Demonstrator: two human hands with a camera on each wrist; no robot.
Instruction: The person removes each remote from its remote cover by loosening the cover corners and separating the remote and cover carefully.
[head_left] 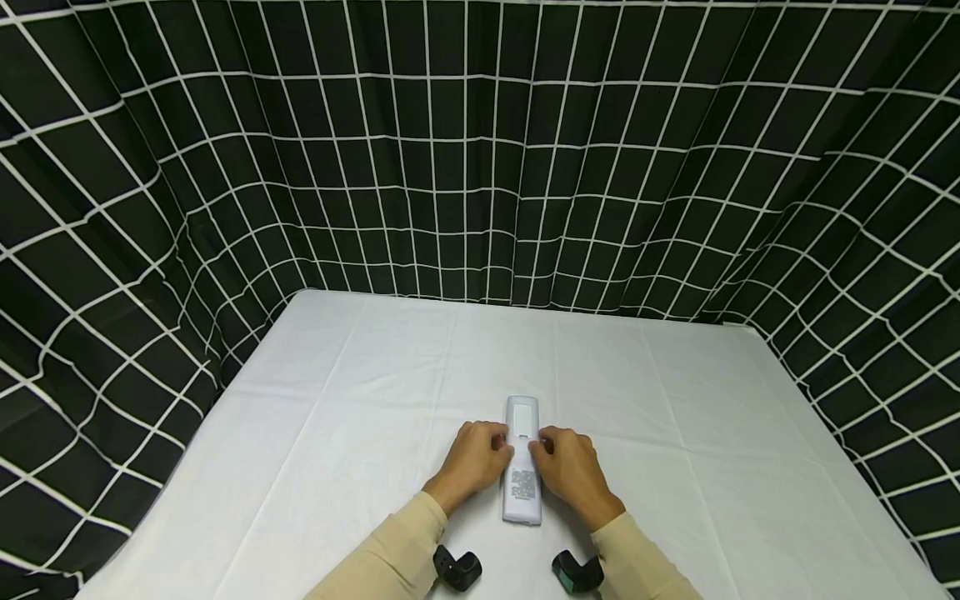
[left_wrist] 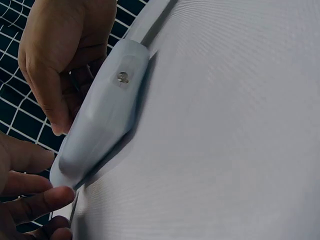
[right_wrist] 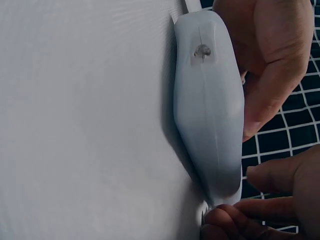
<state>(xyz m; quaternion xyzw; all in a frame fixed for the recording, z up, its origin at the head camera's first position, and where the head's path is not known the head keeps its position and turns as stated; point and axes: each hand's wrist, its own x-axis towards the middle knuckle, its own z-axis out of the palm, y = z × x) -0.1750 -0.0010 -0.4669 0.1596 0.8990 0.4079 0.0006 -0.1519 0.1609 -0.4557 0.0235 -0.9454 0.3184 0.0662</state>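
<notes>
A slim white remote control lies back side up on the white-clothed table. Its battery cover faces the far side, and a grey printed label is nearer the body. My left hand grips its left edge, thumb on the back surface. Opposite, my right hand grips the right edge the same way. In the left wrist view, the remote's near end shows a small round emitter. The right wrist view shows that emitter too. The remote's button face is hidden underneath.
White cloth with fold lines covers the table. Behind and at both sides hangs a black curtain with a white grid. A black camera mount is on the left wrist, another black mount on the right.
</notes>
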